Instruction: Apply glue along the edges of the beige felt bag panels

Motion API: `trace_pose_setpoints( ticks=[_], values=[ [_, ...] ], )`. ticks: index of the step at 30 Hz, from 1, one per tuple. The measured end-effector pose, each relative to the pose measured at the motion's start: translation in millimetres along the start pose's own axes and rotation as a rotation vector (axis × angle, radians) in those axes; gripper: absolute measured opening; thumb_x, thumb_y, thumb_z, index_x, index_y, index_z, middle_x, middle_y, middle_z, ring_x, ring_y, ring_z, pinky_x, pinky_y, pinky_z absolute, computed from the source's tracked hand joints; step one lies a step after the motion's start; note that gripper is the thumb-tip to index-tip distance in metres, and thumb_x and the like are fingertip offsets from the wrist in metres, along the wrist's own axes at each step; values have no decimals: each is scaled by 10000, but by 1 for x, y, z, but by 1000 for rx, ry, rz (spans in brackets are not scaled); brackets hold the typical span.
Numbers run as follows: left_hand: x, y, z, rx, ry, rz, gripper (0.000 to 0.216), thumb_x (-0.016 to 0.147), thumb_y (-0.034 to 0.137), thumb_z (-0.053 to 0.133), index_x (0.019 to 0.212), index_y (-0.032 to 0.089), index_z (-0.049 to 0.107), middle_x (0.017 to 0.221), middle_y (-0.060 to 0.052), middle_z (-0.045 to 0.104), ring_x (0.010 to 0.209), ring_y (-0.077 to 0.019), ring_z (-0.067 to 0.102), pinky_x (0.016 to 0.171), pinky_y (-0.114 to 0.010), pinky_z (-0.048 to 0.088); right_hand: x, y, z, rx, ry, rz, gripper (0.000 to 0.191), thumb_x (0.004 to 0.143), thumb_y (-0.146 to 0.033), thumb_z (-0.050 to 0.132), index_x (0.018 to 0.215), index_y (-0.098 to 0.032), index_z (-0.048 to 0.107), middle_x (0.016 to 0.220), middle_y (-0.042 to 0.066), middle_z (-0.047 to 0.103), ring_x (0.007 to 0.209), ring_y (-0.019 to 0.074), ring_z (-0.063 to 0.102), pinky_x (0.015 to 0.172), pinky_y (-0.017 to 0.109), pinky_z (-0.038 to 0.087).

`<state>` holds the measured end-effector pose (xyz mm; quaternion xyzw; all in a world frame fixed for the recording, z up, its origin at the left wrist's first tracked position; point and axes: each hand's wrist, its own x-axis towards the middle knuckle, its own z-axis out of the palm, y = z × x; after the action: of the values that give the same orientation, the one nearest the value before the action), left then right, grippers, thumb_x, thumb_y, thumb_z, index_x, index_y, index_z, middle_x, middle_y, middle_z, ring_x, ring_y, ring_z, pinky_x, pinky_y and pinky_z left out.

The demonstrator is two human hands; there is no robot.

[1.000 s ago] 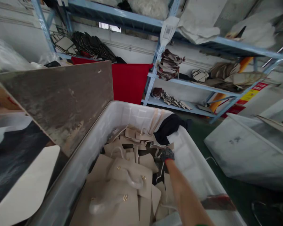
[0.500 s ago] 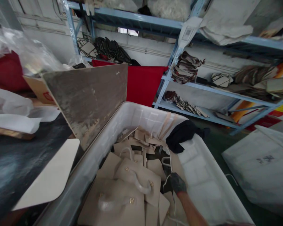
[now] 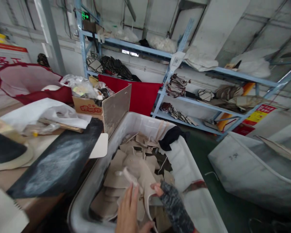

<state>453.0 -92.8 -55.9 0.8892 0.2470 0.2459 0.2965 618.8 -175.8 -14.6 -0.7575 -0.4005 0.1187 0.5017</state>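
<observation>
A large pale bin [image 3: 199, 181] holds a pile of beige handbag panels [image 3: 117, 163], several with curved handles. My right hand [image 3: 165, 192], in a dark grey glove with bare fingertips, pinches the edge of one raised beige handbag panel [image 3: 145, 174]. This panel is tilted and partly blurred. Bare and with its fingers stretched out, my left hand [image 3: 129, 208] lies just below a pale handle [image 3: 131, 176] at the near side of the pile. Whether its fingertips touch the handle I cannot tell.
Left of the bin stands a table with a black mat [image 3: 60, 161] and a cream panel [image 3: 99, 146]. A brown board [image 3: 117, 106] leans at the bin's far left. Black cloth [image 3: 172, 136] hangs over the far rim. Blue shelving [image 3: 191, 103] stands behind; another white bin [image 3: 252, 171] is at right.
My view has drawn back and shows more of the table. My left hand has come in from below. My right hand moved from the bin's right side onto the panel, which is now lifted.
</observation>
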Motion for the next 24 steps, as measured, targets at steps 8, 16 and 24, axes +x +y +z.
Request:
trace_pose_setpoints(
  ticks=[8, 16, 24],
  values=[
    [-53, -6, -128, -531, 106, -241, 364, 816, 234, 509, 1123, 193, 700, 1153, -85, 706, 1098, -231, 644, 984, -345, 500, -71, -122, 57, 4, -267, -476, 293, 934, -395, 491, 1112, -289, 698, 999, 45, 729, 928, 218, 692, 835, 322, 585],
    [-131, -23, -238, -724, 297, -571, 420, 735, 496, 673, 988, 163, 714, 920, -55, 751, 894, -256, 688, 758, -299, 559, -58, -157, 64, -172, -252, -591, 342, 917, -375, 514, 1155, -175, 657, 1119, 127, 688, 1058, 264, 642, 959, 420, 513],
    [-180, -29, -270, -1025, 392, -772, 560, 636, 528, 773, 1061, 173, 692, 838, -59, 755, 723, -257, 707, 667, -346, 567, -82, -170, 87, -195, -429, -631, 276, 945, -331, 448, 949, -196, 689, 898, 72, 719, 870, 209, 680, 844, 337, 547]
  ],
)
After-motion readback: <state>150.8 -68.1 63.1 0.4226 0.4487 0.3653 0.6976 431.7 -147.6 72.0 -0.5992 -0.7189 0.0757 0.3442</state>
